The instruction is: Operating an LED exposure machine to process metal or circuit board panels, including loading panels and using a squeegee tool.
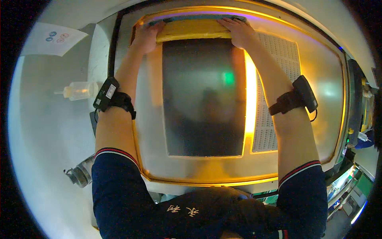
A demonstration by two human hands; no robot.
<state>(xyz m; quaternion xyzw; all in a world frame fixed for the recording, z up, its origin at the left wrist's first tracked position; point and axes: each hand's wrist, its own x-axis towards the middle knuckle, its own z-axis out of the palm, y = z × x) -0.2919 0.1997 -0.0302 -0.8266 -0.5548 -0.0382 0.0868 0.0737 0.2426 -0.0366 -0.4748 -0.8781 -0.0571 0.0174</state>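
Note:
Across the far end of a shiny framed bed [151,135] lies a long yellow bar-like piece [193,31], its wrinkled surface resembling a roll of film. A blue-grey strip shows along its far edge. My left hand [149,39] is at its left end, fingers bent over it. At the right end, my right hand [240,32] grips it from above, with fingers pointing inward. Both thumbs and the underside are hard to make out. Directly nearer than the yellow piece is a dark rectangular panel [199,99], glossy, with a green reflection.
A perforated or finely patterned sheet [266,127] lies right of the panel, partly under my right forearm. To the left are a clear squeeze bottle [81,91], a dark-capped bottle [82,174] and a paper sheet [53,39]. A raised rim [199,183] borders the bed.

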